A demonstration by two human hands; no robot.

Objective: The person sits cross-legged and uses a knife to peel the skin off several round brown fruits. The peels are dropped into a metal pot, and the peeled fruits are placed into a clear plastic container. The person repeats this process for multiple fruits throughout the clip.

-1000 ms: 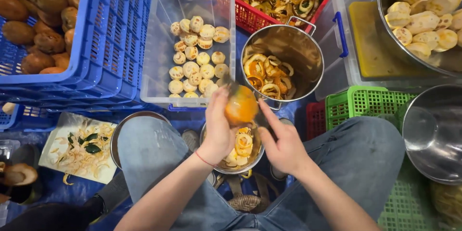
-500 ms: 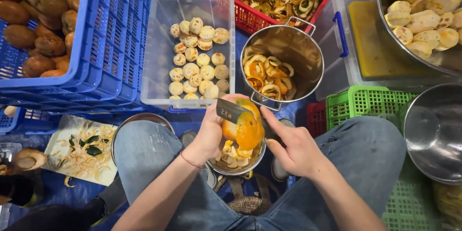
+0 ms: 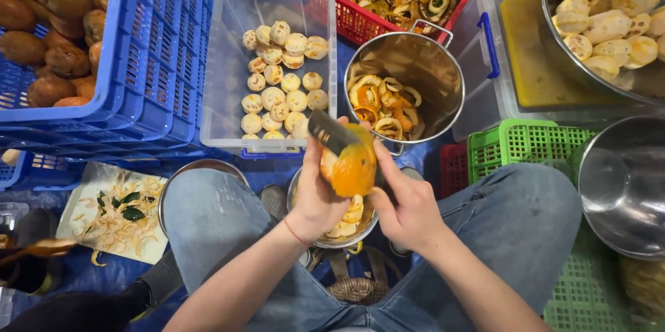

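knife (image 3: pixel 331 132) now tilted lower across orange fruit (image 3: pixel 353 169); left hand (image 3: pixel 317 197) grasping fruit, right hand (image 3: pixel 409 206) steadying it, above steel bowl (image 3: pixel 346 235).

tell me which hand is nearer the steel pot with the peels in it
Right. The right hand sits just below the steel pot, its fingers near the rim. The left hand, holding the orange fruit and a blade, is farther to the left.

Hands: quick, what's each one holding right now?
Left hand: closed on the orange fruit.
Right hand: closed on the knife, blade on the fruit.
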